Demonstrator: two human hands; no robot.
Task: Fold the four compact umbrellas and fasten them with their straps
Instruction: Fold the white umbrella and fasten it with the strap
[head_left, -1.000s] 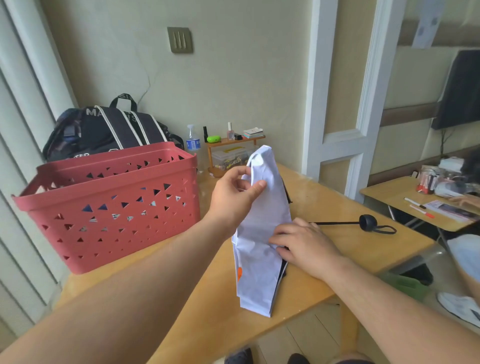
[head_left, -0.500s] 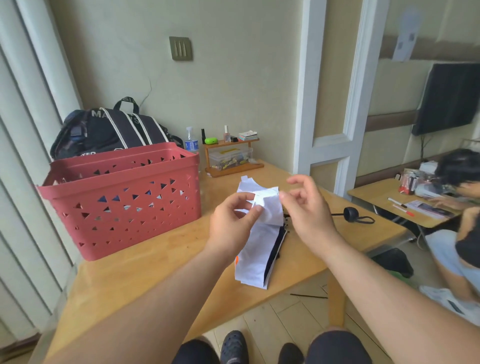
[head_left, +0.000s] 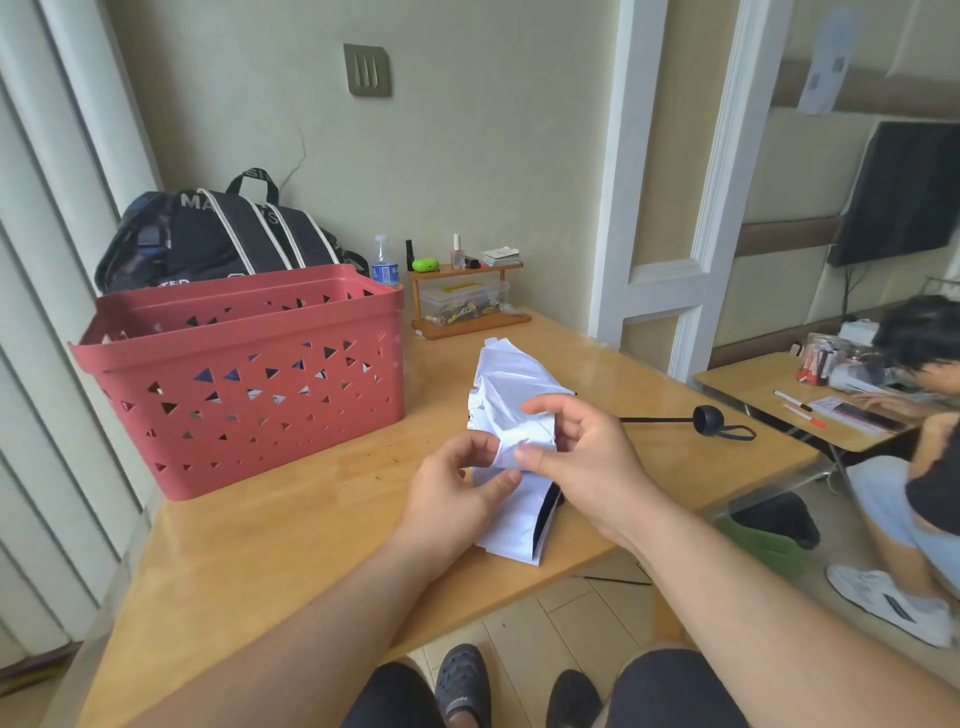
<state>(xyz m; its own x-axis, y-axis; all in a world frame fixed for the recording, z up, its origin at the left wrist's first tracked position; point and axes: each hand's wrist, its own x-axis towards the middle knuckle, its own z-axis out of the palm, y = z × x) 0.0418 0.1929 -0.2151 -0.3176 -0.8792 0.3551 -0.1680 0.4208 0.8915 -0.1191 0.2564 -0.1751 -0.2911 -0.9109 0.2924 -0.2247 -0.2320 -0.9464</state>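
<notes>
At the near right part of the wooden table (head_left: 291, 525), my left hand (head_left: 457, 493) and right hand (head_left: 587, 462) work one white umbrella (head_left: 511, 379) whose canopy lies in loose pleats, its black lining showing along the near edge. My left fingers (head_left: 475, 449) are curled and pinch a fold of white fabric; my right thumb and fingers pinch the next fold just beside it, the two hands almost touching. The black handle (head_left: 707, 419), with its wrist loop, lies on the table to the right, its shaft running back towards the canopy.

By my reckoning this umbrella is only part done: the cloth is gathered but not rolled tight, and I can see no strap fastened around it.

Count on view: one umbrella in hand, one red basket (head_left: 244, 374) at the far left. Dark and pale shapes show through the basket's triangular holes, but I cannot tell whether they are the other three umbrellas, nor whether any are already folded.
</notes>
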